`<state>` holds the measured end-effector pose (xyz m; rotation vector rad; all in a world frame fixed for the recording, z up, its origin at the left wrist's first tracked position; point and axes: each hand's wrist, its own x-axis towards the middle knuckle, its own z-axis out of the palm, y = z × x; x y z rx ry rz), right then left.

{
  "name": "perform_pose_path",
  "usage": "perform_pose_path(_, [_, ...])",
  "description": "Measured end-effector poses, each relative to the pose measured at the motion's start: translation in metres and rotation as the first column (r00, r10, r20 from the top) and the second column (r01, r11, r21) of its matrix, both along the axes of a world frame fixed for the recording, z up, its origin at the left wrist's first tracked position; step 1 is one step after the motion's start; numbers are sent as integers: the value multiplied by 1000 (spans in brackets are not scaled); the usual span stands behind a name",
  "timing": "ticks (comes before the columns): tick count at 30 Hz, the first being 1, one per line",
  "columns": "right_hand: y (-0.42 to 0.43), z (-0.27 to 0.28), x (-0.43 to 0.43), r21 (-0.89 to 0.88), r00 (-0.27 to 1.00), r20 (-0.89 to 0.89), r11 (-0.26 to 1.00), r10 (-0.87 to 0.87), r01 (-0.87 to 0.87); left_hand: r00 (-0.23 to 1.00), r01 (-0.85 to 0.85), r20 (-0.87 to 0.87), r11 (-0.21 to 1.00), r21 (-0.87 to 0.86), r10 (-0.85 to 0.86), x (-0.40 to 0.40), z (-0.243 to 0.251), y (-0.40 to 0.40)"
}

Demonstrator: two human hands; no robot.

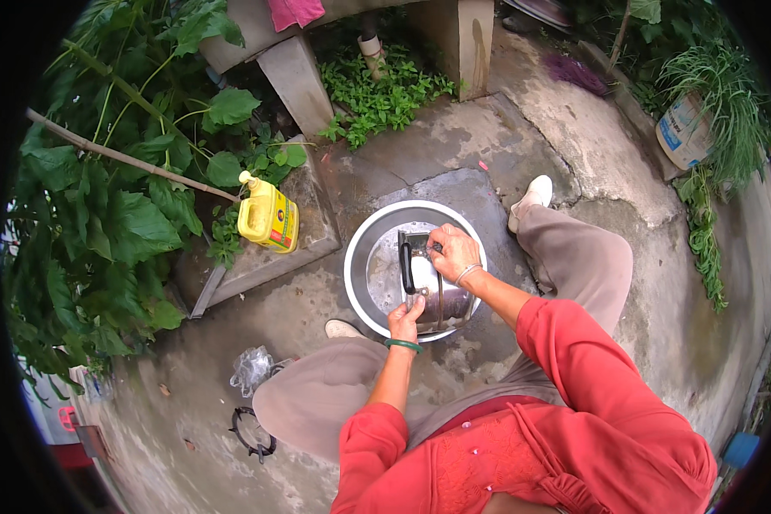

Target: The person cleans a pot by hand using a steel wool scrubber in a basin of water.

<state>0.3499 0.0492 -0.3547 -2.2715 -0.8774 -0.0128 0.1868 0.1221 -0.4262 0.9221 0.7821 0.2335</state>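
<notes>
A round metal basin with a pale rim stands on the wet concrete between my feet. In it rests a shiny metal appliance housing with a black handle along its left side and brownish stains on its surface. My left hand, with a green bangle at the wrist, grips the housing's lower left edge, thumb on top. My right hand, with a silver bracelet, has its fingers pinched at the upper part of the housing near a small dark piece; whether it holds a scrubber there is hidden.
Left of the basin, a yellow pump jug stands on a concrete ledge. A black pan support and a clear plastic bag lie at lower left. Leafy plants border the left; a planted bucket stands at right.
</notes>
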Motion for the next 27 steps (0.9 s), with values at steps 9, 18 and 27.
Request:
perform_pose_path(9, [14,6,-16,-26,997,-12,997,72,-72,994,-97,-51,990,-99,92,-1,19,6])
perform_pose_path(18, [-1,18,-64,-2,921,139,930,364,-368,965,-254,17,950,-182,261,0,12,21])
perform_pose_path(27, [53,30,-62,11,919,97,923,382,-384,940,-341,-63,933,-117,335,-12,17,41])
